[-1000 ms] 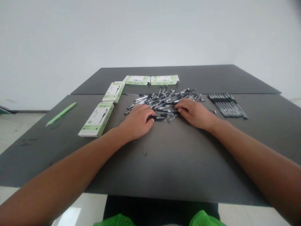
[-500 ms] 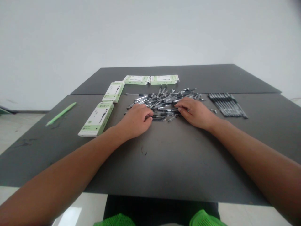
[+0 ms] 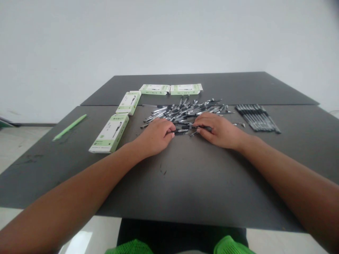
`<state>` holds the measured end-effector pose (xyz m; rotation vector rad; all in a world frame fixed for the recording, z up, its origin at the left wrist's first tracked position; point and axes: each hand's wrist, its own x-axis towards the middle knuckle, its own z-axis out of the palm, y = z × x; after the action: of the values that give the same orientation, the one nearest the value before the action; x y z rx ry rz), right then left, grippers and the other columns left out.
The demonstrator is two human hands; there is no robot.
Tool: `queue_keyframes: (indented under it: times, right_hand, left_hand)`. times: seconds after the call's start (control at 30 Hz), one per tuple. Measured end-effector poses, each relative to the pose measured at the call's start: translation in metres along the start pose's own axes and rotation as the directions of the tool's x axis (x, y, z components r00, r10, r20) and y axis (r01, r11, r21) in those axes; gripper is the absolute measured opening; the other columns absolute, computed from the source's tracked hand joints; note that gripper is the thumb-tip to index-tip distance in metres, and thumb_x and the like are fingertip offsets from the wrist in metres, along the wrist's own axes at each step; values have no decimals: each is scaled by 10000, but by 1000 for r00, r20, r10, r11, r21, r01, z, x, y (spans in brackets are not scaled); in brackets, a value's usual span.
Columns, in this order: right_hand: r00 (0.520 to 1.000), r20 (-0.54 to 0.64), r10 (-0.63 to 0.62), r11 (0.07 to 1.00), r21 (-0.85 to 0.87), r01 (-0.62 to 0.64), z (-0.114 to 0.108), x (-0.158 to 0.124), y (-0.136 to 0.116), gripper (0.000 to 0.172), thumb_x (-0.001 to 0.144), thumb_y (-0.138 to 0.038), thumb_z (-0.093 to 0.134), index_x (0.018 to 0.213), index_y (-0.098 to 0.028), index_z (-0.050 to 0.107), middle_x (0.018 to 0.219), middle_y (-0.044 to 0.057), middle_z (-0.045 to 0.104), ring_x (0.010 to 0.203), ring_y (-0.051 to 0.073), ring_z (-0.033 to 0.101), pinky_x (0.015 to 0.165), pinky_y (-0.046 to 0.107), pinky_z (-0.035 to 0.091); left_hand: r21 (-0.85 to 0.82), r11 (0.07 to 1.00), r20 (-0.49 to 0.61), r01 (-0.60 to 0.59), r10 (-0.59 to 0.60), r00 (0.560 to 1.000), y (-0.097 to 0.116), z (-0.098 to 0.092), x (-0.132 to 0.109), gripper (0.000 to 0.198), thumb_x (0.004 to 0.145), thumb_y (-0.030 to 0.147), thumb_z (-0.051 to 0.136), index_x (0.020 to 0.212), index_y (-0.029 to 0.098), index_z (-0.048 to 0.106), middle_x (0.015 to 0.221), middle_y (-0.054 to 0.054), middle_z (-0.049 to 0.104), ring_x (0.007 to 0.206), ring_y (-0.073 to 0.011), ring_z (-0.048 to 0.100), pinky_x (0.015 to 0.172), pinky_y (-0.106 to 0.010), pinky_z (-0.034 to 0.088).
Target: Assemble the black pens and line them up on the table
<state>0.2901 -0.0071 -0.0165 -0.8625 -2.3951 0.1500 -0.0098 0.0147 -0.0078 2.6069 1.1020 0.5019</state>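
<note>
A loose pile of black and silver pens [image 3: 185,111] lies in the middle of the dark table [image 3: 185,176]. My left hand [image 3: 156,135] rests at the pile's near left edge, fingers curled on the end of a pen [image 3: 181,131]. My right hand [image 3: 219,130] is at the near right edge, fingers pinched on the other end of the same few pens. A neat row of black pens [image 3: 256,117] lies to the right of my right hand.
Several white and green pen boxes lie left and behind the pile: one near [image 3: 109,133], one further [image 3: 129,102], two at the back [image 3: 155,89] [image 3: 186,89]. A green pen [image 3: 69,127] lies at the far left. My green shoes [image 3: 230,246] show below the table edge.
Both hands have drawn closer together at the pile's near edge; my right hand slid left and closed its fingers on pens. The view shifted slightly.
</note>
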Motion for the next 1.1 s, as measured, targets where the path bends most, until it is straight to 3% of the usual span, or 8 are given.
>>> queue_keyframes:
  times: [0.33, 1.1]
  right_hand:
    - [1000, 10, -9, 999, 38, 8, -1, 2, -5, 249, 990, -175, 660, 1198, -238, 783, 1142, 120, 790, 1100, 315, 736, 1017, 504, 595]
    - [999, 32, -3, 1000, 31, 2, -1, 0, -6, 222, 998, -200, 685, 1191, -244, 784, 1191, 122, 772, 1138, 316, 732, 1045, 517, 597]
  left_hand:
    - [-46, 998, 30, -37, 39, 999, 1, 0, -1, 170, 989, 213, 648, 1131, 180, 737, 1077, -90, 767, 1057, -279, 683, 1021, -482, 526]
    - [-54, 997, -46, -63, 61, 997, 10, -5, -2, 279, 1080, 222, 468, 1219, 167, 703, 1204, -124, 708, 1162, -274, 663, 1078, -458, 530]
